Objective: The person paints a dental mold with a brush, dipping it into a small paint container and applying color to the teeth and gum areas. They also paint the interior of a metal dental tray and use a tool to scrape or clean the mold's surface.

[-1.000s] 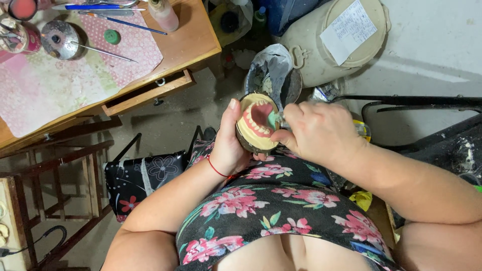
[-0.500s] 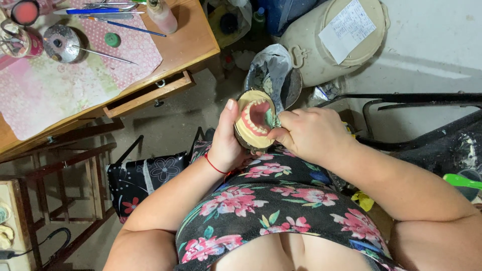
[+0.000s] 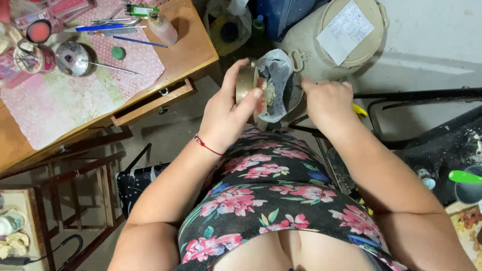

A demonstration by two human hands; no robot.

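Here the left hand [image 3: 228, 113] is clamped around a round brass-coloured mould [image 3: 249, 90], tilted on edge over a small bin lined with a grey bag [image 3: 281, 83]; pale and pink material shows on its face. The right hand [image 3: 326, 100] rests closed at the bin's rim; what it grips cannot be told.

The person wears a sleeveless black dress [image 3: 271, 200] printed with pink flowers and green leaves. A thin red string bracelet [image 3: 207, 145] circles the left wrist. Both arms are bare.
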